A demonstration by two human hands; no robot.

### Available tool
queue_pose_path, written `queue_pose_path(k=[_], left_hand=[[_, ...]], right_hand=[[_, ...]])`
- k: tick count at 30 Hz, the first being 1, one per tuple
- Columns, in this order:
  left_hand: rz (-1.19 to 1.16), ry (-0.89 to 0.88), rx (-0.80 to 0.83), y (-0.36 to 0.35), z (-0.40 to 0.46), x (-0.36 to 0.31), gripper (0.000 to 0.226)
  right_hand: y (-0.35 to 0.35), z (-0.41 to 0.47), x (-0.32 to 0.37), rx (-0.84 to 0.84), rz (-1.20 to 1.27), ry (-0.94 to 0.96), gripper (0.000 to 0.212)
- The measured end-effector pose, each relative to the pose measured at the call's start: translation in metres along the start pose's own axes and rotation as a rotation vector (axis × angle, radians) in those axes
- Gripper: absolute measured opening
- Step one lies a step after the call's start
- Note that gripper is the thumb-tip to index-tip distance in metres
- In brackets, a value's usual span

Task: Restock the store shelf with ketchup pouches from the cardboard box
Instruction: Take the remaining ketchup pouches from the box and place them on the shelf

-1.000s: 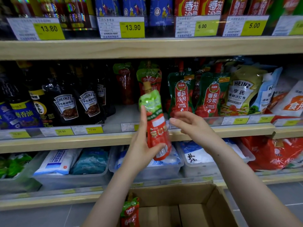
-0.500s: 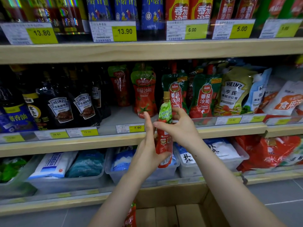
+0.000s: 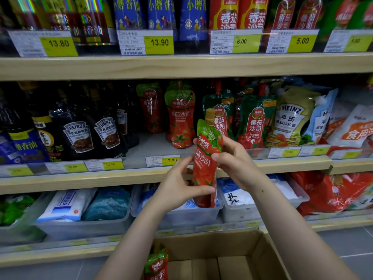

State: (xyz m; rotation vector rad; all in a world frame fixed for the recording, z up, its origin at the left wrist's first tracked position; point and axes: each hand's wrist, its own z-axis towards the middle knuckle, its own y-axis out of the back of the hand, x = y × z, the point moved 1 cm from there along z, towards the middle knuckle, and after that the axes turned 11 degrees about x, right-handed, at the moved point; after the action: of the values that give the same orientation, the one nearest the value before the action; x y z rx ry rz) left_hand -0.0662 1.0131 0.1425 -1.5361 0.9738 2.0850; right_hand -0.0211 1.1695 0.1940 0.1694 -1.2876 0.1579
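Note:
I hold a red ketchup pouch with a green top and a tan cap upright in front of the middle shelf. My left hand grips its lower part. My right hand grips its upper right side. Two matching pouches stand on that shelf behind it, above the 7.90 tag. The open cardboard box sits on the floor below, with one more pouch standing at its left side.
Black Heinz sauce pouches fill the shelf's left, green tomato ketchup pouches and Heinz dressing bags its right. Bare shelf floor lies between the black pouches and the red ones. Grey bins of bagged goods line the shelf below.
The pouch has been turned from its back and edge to face forward and stands more upright. Both hands now grip it, at about the same height before the shelf edge.

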Motion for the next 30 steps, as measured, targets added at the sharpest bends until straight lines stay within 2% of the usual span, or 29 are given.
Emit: queue_pose_path(k=[3, 7, 11, 13, 16, 19, 21, 26, 30], left_hand=[[-0.039, 0.025, 0.052, 0.009, -0.002, 0.002, 0.064], [-0.016, 0.038, 0.072, 0.011, -0.002, 0.007, 0.057], [-0.042, 0.022, -0.097, 0.0, -0.002, 0.016, 0.061], [-0.02, 0.02, -0.195, -0.004, -0.003, 0.016, 0.056], [0.101, -0.022, -0.37, -0.001, -0.004, 0.007, 0.047], [0.264, -0.068, -0.492, 0.008, 0.004, -0.013, 0.047], [0.274, -0.103, -0.492, 0.021, 0.015, -0.024, 0.047], [0.03, -0.183, -0.313, 0.072, 0.048, -0.022, 0.036], [0.06, -0.192, -0.253, 0.09, 0.066, -0.007, 0.035]], right_hand=[[0.0, -0.002, 0.0, 0.015, 0.144, 0.015, 0.044], [-0.004, -0.003, -0.003, 0.031, 0.164, -0.013, 0.045], [-0.005, -0.001, -0.006, 0.037, 0.131, -0.023, 0.033], [-0.006, 0.0, -0.005, 0.022, 0.013, -0.047, 0.029], [-0.01, 0.003, -0.006, -0.006, -0.271, -0.065, 0.025], [-0.009, 0.012, 0.0, -0.098, -0.318, -0.016, 0.017], [-0.005, 0.024, 0.012, -0.111, -0.326, 0.038, 0.017], [0.003, 0.056, 0.03, -0.129, -0.363, 0.143, 0.023], [0.007, 0.077, 0.012, -0.115, -0.359, 0.133, 0.021]])
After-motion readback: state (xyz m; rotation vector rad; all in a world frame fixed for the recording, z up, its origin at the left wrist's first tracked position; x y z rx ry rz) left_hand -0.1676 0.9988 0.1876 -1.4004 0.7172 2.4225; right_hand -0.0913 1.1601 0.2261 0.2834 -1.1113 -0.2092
